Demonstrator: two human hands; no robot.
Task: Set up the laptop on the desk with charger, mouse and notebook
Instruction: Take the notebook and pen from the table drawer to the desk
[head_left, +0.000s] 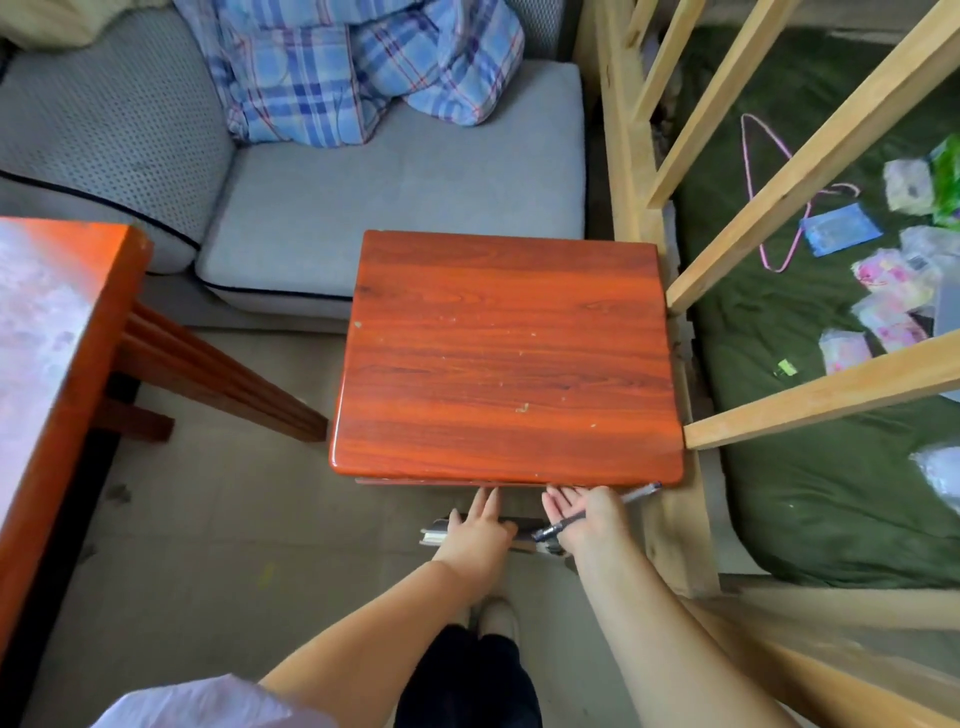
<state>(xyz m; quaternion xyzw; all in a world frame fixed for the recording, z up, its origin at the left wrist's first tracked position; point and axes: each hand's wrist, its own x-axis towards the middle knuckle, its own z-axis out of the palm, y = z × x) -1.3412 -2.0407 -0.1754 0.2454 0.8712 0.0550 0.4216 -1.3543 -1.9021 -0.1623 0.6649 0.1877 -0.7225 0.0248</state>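
A small red-brown wooden desk (506, 358) stands in the middle of the head view, its top bare. Just below its front edge my left hand (480, 525) rests on a dark notebook (435, 532), of which only the left corner with page edges shows. My right hand (587, 517) reaches under the desk's front edge, palm up. A pen (631, 498) lies across that hand, pinched by the fingers. No laptop, charger or mouse is in view.
A grey sofa (395, 202) with a blue plaid blanket (363, 67) stands behind the desk. A larger red table (57, 338) is at the left. A wooden bed frame (649, 156) with a green mattress (810, 441) and scattered packets fills the right.
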